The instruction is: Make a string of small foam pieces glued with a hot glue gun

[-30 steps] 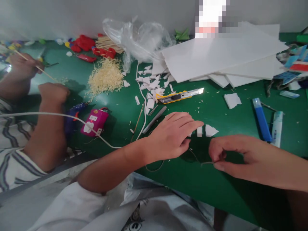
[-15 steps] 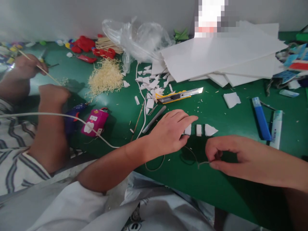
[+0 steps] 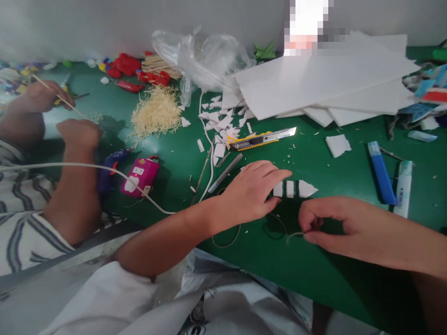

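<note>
My left hand [image 3: 253, 191] is palm down over the green table, its fingers stretched forward and the thumb apart. Just beyond its thumb lies a white foam piece [image 3: 278, 189], partly covered by the fingers. Beside that piece sit a small foam block [image 3: 289, 189] and a pointed foam piece [image 3: 308, 189], in a row. My right hand [image 3: 328, 223] pinches the end of a thin string [image 3: 295, 235] between thumb and forefinger. The string loops back under my left hand, where part of it is hidden.
A yellow utility knife [image 3: 261, 138] with its blade out lies ahead, near foam scraps [image 3: 220, 123] and foam sheets [image 3: 328, 79]. A white cable [image 3: 153, 204] crosses to a pink power box [image 3: 140, 177]. Left, a co-worker's hands [image 3: 78, 130] hold a thin stick. Blue [image 3: 380, 172] and white tubes lie right.
My left hand has shifted slightly to the right, and more of the foam piece by its thumb shows. My right hand keeps its pinch on the string.
</note>
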The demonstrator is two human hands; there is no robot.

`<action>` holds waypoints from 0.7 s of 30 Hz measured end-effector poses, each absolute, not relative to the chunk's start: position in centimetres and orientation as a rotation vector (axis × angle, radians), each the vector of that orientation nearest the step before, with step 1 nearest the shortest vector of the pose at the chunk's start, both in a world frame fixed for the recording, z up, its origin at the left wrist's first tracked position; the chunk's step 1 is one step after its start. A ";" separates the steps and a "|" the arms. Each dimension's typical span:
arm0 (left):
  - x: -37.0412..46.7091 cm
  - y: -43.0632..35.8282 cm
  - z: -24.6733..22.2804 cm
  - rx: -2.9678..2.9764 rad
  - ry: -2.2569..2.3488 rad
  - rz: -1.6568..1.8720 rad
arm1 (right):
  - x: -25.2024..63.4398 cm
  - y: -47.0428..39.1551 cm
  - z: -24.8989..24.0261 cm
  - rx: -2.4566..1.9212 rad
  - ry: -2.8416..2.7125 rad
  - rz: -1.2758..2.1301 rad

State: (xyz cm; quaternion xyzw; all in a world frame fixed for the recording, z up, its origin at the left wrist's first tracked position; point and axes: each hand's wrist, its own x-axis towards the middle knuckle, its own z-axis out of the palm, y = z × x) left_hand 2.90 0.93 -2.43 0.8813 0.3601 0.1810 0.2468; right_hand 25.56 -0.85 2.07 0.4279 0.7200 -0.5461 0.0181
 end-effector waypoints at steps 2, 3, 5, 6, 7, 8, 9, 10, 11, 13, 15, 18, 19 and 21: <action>2.8 0.8 -2.2 2.347 0.961 0.564 | 25.4 -0.8 2.1 1.354 2.250 -1.698; 2.8 0.6 -2.0 2.282 0.940 0.620 | 25.3 -0.7 2.2 1.389 2.267 -1.699; 2.9 -0.1 -1.4 2.033 0.891 0.730 | 25.3 -0.7 2.5 1.517 2.321 -1.702; 3.0 -0.5 -1.0 1.850 0.864 0.763 | 25.3 -0.7 2.6 1.603 2.352 -1.694; 3.1 -0.9 -0.7 1.646 0.843 0.759 | 25.4 -0.8 2.7 1.692 2.388 -1.679; 3.2 -1.3 -0.3 1.462 0.816 0.731 | 25.5 -0.9 2.8 1.776 2.425 -1.654; 3.4 -1.6 0.0 1.319 0.796 0.702 | 25.6 -1.0 2.8 1.854 2.458 -1.623; 3.5 -1.8 0.3 1.218 0.791 0.660 | 25.7 -1.1 2.8 1.921 2.483 -1.590; 3.7 -1.9 0.5 1.156 0.790 0.624 | 25.8 -1.2 2.7 1.971 2.500 -1.561; 3.8 -1.9 0.7 1.117 0.815 0.569 | 25.9 -1.3 2.5 2.039 2.495 -1.532; 3.9 -1.7 0.8 1.118 0.848 0.520 | 25.7 -1.4 2.4 2.080 2.451 -1.542; 3.6 -1.3 0.9 1.068 0.840 0.467 | 25.5 -1.4 2.6 2.116 2.440 -1.580; 3.4 -1.2 1.0 1.040 0.820 0.463 | 25.5 -1.4 2.7 2.125 2.455 -1.583; 2.9 -0.8 1.3 0.996 0.786 0.468 | 25.6 -1.3 2.8 2.157 2.499 -1.549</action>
